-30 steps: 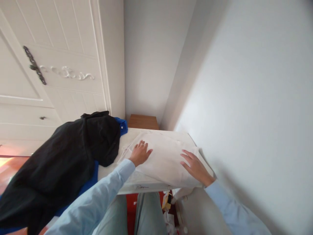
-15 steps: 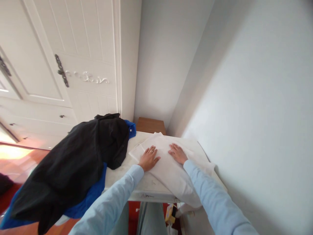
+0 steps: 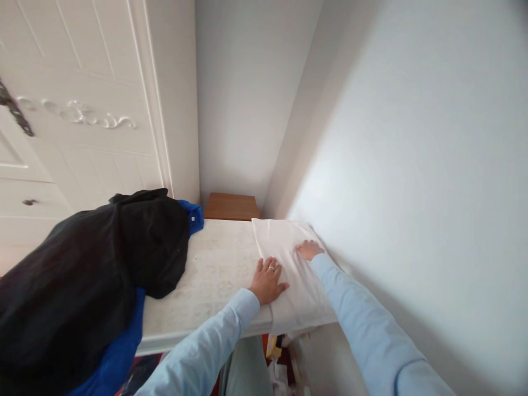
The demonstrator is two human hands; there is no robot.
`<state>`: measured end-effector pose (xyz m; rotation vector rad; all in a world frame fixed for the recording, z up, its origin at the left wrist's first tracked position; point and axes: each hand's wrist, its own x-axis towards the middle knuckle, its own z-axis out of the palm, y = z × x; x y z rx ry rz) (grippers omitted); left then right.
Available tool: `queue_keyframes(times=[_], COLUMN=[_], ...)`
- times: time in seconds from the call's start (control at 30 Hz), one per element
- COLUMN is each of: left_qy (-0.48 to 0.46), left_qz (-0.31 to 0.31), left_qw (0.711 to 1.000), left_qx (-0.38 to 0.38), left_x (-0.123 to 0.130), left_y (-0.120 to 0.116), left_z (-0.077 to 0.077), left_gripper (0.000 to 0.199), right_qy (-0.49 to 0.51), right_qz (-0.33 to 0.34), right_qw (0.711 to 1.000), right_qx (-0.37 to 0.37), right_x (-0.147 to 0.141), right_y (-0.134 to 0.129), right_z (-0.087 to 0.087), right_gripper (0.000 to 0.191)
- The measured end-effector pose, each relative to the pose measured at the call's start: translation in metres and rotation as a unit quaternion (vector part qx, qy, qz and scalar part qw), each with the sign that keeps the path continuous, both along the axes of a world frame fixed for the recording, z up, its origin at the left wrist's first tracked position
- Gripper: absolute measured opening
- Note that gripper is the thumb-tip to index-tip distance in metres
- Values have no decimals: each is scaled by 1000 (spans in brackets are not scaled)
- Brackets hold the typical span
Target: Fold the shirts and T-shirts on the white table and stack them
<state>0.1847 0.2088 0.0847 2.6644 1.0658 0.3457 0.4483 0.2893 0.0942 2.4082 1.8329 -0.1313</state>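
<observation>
A white piece of cloth point(image 3: 289, 286) lies spread over the right end of the table, its front edge hanging over the table's edge. What kind of garment or linen it is does not show. My left hand point(image 3: 269, 281), with a ring on one finger, rests palm down across the cloth's left edge, fingers apart. Farther right, my right hand point(image 3: 311, 250) presses on the cloth with bent fingers, its tips touching the fabric near some light creases.
The white table point(image 3: 218, 264) stands against the grey wall point(image 3: 391, 165). A black garment point(image 3: 82, 280) lies over a blue one point(image 3: 119, 352) at its left. Beyond are a brown wooden box-like piece point(image 3: 231, 206) and a white wardrobe point(image 3: 82, 159).
The white cloth has shifted right and straightened, baring more tabletop on its left. Both hands have moved relative to the table, rightward with it. My view has turned right.
</observation>
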Motion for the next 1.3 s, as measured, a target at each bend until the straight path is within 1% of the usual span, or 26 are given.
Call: queue_keyframes(times=[0.1, 0.17, 0.23, 0.4, 0.57, 0.67, 0.73, 0.87, 1.0, 1.07, 1.17, 1.2, 1.27, 1.3], left_qy=[-11, -19, -21, -22, -34, -30, -22, -5, -14, -19, -20, -18, -15, -13], left_qz=[-11, -28, -43, -52, -52, -54, -60, -70, -58, -56, -59, -60, -58, -56], left_qw=[1000, 999, 998, 996, 994, 994, 995, 995, 996, 996, 996, 997, 997, 998], left_qx=[15, 28, 43, 65, 86, 85, 79, 66, 66, 66, 57, 52, 43, 39], left_x=[-4, -10, -14, -21, -24, -25, -26, -27, -28, -27, -27, -27, -28, -28], left_y=[0, 1, 2, 0, -1, -1, -1, -3, -5, -5, -5, -5, -5, -5], left_z=[-10, -15, -20, -25, -29, -28, -25, -18, -17, -16, -15, -15, -15, -15], left_gripper=[72, 75, 77, 78, 75, 74, 75, 76, 75, 75, 76, 76, 77, 77], right_qy=[-5, 1, 9, 26, 41, 42, 39, 24, 6, -2, -15, -15, -2, 7], right_qz=[33, 60, 70, 71, 88, 100, 113, 130, 131, 123, 101, 109, 160, 183], right_qw=[999, 998, 997, 995, 994, 993, 992, 991, 991, 991, 991, 988, 978, 973], right_qx=[26, 35, 42, 63, 55, 39, 30, 22, 27, 42, 91, 111, 137, 137], right_x=[0, 1, 7, 41, 77, 91, 95, 94, 88, 82, 64, 57, 45, 40], right_y=[5, 12, 22, 52, 80, 93, 99, 110, 114, 113, 107, 104, 96, 93], right_z=[-1, -5, -9, -11, -7, -7, -8, -10, -9, -7, -8, -10, -15, -19], right_gripper=[55, 54, 51, 44, 50, 51, 49, 46, 43, 43, 54, 58, 60, 60])
